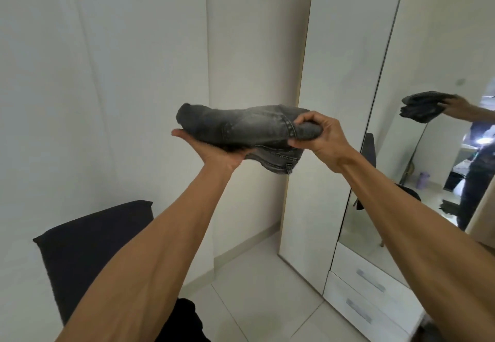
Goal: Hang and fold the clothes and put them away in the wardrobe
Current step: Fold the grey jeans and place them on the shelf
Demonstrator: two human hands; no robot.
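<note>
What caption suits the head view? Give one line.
Folded grey denim jeans held before a white mirrored wardrobe, left hand flat beneath, right hand gripping one end.

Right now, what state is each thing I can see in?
Jeans, folded, held up in the air.
Left hand, flat under the jeans.
Right hand, grips the jeans' end.
Drawers, both shut.
</note>
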